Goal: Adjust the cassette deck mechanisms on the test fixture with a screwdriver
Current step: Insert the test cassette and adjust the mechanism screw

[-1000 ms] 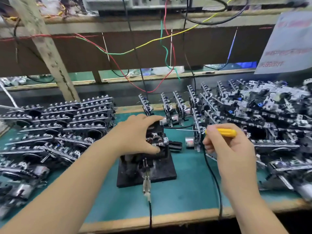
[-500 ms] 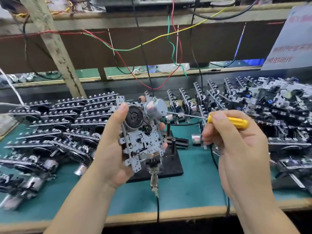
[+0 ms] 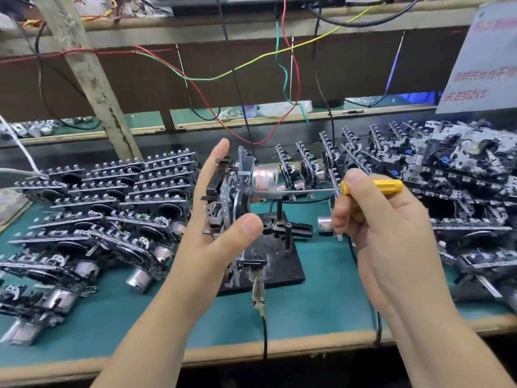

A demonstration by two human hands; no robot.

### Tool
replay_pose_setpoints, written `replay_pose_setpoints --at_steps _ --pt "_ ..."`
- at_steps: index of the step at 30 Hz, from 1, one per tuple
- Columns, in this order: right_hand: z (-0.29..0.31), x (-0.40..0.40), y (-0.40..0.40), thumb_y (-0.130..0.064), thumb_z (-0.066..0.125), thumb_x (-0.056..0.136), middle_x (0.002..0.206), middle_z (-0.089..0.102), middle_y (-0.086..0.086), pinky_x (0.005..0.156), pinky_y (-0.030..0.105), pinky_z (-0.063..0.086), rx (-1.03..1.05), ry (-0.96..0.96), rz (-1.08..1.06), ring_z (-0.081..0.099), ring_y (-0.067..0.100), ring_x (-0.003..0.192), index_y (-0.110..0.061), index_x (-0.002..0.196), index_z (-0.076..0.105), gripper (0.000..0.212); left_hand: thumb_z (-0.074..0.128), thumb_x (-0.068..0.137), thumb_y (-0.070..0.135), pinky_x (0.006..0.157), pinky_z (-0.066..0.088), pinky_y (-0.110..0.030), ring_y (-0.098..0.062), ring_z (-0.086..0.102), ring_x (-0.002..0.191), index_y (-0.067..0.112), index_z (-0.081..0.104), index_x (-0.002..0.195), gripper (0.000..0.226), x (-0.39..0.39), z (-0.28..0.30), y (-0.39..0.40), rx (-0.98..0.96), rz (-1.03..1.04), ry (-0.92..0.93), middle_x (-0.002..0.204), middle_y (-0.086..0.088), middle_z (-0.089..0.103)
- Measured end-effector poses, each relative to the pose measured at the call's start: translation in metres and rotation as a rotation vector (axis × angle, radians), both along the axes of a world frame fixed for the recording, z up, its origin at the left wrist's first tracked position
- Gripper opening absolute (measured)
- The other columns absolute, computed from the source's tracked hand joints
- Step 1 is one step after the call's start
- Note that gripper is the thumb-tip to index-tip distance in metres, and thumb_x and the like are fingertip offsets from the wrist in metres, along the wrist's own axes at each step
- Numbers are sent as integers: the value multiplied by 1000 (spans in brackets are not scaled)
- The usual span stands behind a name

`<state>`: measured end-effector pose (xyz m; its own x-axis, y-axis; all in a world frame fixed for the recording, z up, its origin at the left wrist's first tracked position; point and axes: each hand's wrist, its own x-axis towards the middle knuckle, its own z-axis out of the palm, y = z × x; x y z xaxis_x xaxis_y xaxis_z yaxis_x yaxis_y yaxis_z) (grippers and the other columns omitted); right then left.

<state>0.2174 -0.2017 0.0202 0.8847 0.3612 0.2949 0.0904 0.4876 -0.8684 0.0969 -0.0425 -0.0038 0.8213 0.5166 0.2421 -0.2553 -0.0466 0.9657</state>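
My left hand (image 3: 215, 219) holds a cassette deck mechanism (image 3: 237, 191) upright above the black test fixture (image 3: 279, 256), thumb on its near edge and fingers behind it. The silver motor (image 3: 263, 179) on the mechanism points right. My right hand (image 3: 372, 219) grips a yellow-handled screwdriver (image 3: 375, 187). The thin shaft runs left and its tip touches the motor's end. The fixture plate with its black posts sits on the green mat below, and a clip with a black cable lies at its front edge.
Stacked cassette mechanisms (image 3: 98, 208) fill the mat on the left, and a bigger heap (image 3: 447, 175) covers the right. Several more stand upright in a row (image 3: 305, 166) behind the fixture. Coloured wires (image 3: 282, 88) hang from the shelf above. A printed sign (image 3: 481, 65) leans at upper right.
My left hand lifted the mechanism off the fixture and turned it edge-on, so its motor now faces right. The screwdriver tip has come up against the motor end.
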Motion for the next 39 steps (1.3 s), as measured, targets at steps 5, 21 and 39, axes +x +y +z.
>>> replay_pose_setpoints --at_steps 5,21,39 --pt "0 -1 -2 -30 67 91 67 66 0 62 24 50 -24 -156 -36 60 15 64 -27 79 67 12 81 73 59 98 52 -52 -32 59 127 36 39 152 92 6 3 -5 -53 -32 -155 135 -10 64" --pt "-4 4 -4 -26 65 92 70 67 -1 65 22 51 -9 -261 16 62 14 66 -21 89 65 5 82 67 64 100 50 -57 -30 62 122 31 40 152 100 3 6 -5 -143 -36 -137 124 -10 68" --pt "-16 11 -4 -17 61 99 73 67 -1 71 35 56 -43 -329 38 62 15 69 -17 94 65 6 84 58 68 91 58 -47 -34 62 115 8 36 153 122 3 11 -5 -174 -13 -67 122 -15 69"
